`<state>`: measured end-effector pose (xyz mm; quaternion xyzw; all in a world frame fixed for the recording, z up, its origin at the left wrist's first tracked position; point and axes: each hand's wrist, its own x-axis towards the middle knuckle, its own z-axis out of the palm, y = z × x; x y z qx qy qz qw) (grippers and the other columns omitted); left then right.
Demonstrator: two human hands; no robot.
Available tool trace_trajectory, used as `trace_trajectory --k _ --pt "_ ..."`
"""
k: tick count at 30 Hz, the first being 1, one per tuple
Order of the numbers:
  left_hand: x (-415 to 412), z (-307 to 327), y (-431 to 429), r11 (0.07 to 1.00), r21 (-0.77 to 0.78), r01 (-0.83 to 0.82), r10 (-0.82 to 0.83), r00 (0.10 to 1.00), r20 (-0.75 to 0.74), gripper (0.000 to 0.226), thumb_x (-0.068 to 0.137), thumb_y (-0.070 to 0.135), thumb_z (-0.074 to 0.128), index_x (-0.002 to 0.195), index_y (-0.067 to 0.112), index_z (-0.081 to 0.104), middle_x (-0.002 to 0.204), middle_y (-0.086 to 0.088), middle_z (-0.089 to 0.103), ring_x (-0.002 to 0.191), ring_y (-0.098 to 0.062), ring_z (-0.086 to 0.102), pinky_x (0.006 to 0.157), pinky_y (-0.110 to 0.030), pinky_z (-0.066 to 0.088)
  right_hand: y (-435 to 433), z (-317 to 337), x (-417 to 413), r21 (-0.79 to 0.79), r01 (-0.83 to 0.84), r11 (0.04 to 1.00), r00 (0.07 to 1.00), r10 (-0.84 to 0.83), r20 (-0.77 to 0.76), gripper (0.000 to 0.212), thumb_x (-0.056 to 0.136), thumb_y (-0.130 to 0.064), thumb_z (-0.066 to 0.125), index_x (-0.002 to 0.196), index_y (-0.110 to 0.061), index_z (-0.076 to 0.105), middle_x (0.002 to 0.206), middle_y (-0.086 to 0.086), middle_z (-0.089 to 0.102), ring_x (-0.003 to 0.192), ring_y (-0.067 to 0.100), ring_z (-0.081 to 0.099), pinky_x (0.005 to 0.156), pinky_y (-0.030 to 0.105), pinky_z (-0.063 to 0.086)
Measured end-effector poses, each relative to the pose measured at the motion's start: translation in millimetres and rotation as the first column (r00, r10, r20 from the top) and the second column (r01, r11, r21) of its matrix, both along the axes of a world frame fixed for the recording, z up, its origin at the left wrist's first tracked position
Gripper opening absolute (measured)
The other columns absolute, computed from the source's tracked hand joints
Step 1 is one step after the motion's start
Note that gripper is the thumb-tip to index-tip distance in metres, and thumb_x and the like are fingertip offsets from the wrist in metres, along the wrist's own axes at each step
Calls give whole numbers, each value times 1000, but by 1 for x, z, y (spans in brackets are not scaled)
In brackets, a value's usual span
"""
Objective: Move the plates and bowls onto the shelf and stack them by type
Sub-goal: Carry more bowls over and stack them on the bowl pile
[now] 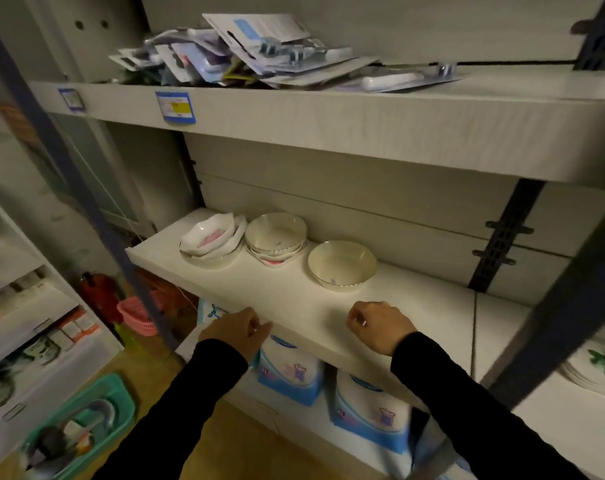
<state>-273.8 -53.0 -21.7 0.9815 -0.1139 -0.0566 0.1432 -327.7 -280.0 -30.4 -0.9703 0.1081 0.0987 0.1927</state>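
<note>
You have one view only, from the camera worn on your head. It faces forward and down, close in front of the middle shelf [294, 306] and a little to its left, so the shelf's front edge runs slantwise toward the lower right. The wide lens bows the upper shelf [329, 133] across the top and takes in the floor [245, 445] below. Your left hand [235, 332] and right hand [380, 327] come in from the bottom edge, near the lens.

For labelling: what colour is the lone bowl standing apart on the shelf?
The lone bowl is cream-white, plain inside; the head view shows it best.
</note>
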Motion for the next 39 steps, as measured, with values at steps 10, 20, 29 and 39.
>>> trace_trajectory --k 10,20,29,39 --pt "96 -9 -16 985 -64 160 -161 987 -20 27 88 48 47 79 22 48 76 2 55 84 -23 60 77 -29 47 -9 -7 56 -35 246 969 964 -249 -98 31 94 -39 40 109 -21 59 123 7 60 111 29 57 90 33 45" --pt "179 -21 -2 940 -66 336 -340 939 -56 29 88 47 47 70 24 44 63 5 46 73 -18 48 69 -26 39 -5 -45 124 175 698 694 716 -680 -161 54 92 -49 37 119 -5 51 112 14 67 99 32 66 88 38 53" --pt "227 -28 20 940 -103 325 -336 933 -130 36 89 45 46 61 23 41 57 3 45 73 -24 53 66 -26 39 6 -67 162 313 895 318 397 -887 -235 37 90 -17 53 119 0 37 108 21 67 53 21 67 49 24 39" --pt "259 -41 14 945 -322 53 -200 874 -443 41 95 40 36 101 4 52 86 -17 73 73 -35 67 72 -35 53 17 -53 148 364 879 307 380 -913 -148 33 90 0 37 122 8 36 58 8 52 51 21 52 47 27 39"
